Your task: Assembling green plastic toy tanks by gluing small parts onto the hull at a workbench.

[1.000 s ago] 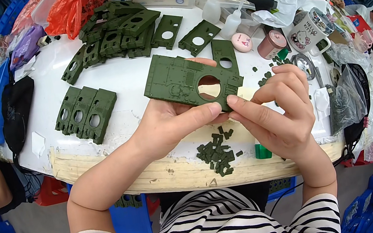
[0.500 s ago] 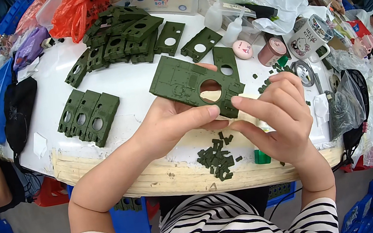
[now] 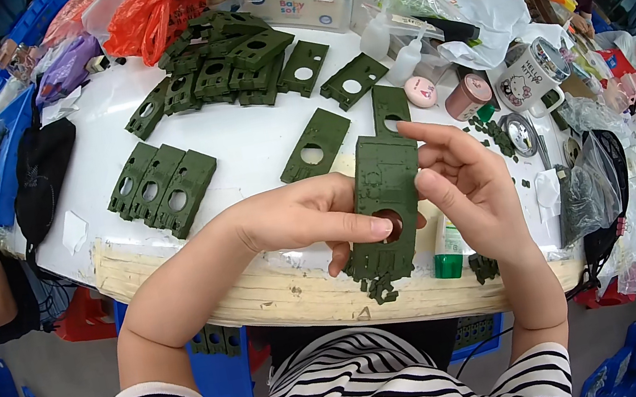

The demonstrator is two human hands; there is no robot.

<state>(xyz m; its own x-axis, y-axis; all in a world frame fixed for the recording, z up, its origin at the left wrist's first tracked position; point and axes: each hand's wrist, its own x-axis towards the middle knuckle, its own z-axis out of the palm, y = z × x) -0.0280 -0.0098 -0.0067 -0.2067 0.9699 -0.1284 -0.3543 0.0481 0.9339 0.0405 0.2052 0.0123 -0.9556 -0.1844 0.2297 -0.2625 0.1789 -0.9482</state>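
My left hand [image 3: 300, 217] holds a dark green plastic model hull plate [image 3: 386, 174] with moulded detail, its thumb lying by the round hole and its fingers underneath. The plate's holed end points toward me. My right hand [image 3: 470, 193] is at the plate's right edge, thumb and index finger apart; I see nothing between them. Beneath the plate's near end, a heap of small green pieces [image 3: 382, 287] is partly hidden. Beyond the plate lie two similar holed plates, one flat to the left [image 3: 314, 144] and one partly covered [image 3: 389, 107].
Stacked green plates [image 3: 233, 56] lie at the back, with a row of plates [image 3: 163, 190] at the left. A green-capped bottle [image 3: 447, 252] is by my right hand. Farther right are a pink jar [image 3: 468, 95], a white mug [image 3: 523, 81] and more small green pieces [image 3: 496, 135].
The held plate has turned so its holed end faces me and come nearer. My right hand has moved from its holed end to its right edge. A plate beyond is uncovered.
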